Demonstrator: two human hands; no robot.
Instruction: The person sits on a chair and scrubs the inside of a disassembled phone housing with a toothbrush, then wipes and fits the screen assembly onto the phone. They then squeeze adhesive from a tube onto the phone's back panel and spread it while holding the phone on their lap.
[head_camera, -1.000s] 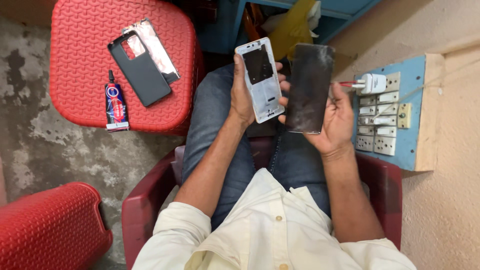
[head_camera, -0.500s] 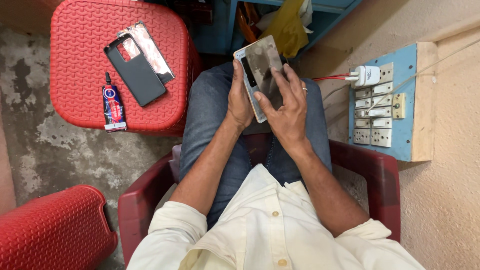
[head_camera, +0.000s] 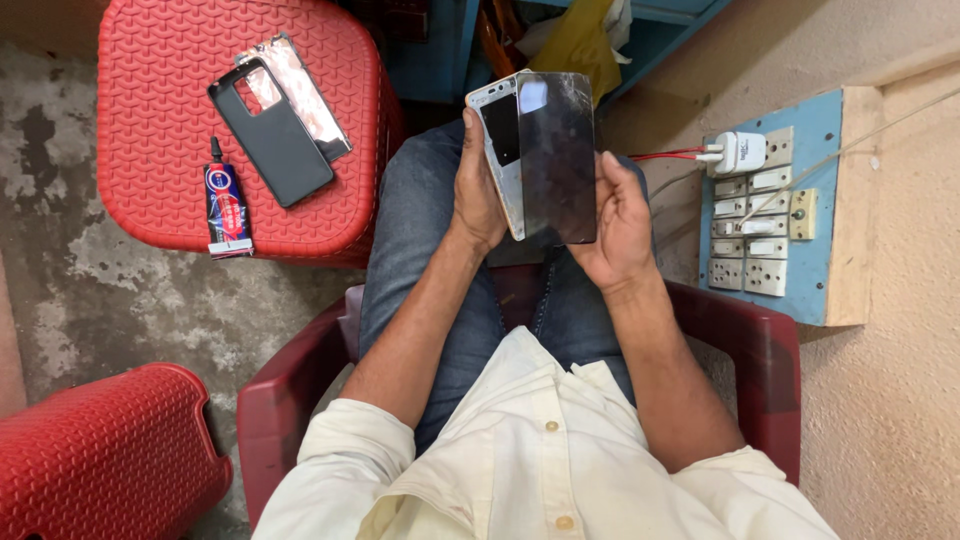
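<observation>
a person in a cream button shirt (head_camera: 540, 460) and blue jeans (head_camera: 420, 230) sits in a dark red plastic chair (head_camera: 290, 400) on a stained concrete floor (head_camera: 110, 290), seen from directly above. ahead of the knees stands a red woven-pattern plastic stool (head_camera: 150, 130), and the corner of a second red stool (head_camera: 100, 460) shows at the lower left. against the plastered wall on the right hangs a blue switchboard (head_camera: 765, 205) with rows of white sockets, a white charger (head_camera: 740, 152) plugged in near its top with a red wire running off toward the person. above the lap, the left hand (head_camera: 480, 190) is closed around the edge of a white-framed phone (head_camera: 497, 130), thumb along one side, the phone's open face turned up. the right hand (head_camera: 620, 215) grips a dark glass screen panel (head_camera: 556, 150) by its lower right edge, fingers curled behind it and thumb on the rim; the panel stands nearly upright, overlapping the right half of the phone and just beside or touching it, though which cannot be told. fine cracks show near the panel's upper right corner. on the stool lie a black phone case (head_camera: 272, 135) partly overlapping a shiny backing sheet (head_camera: 305, 90), and, just to their left near the stool's front edge, a small tube of glue (head_camera: 226, 200) with a black nozzle.
</observation>
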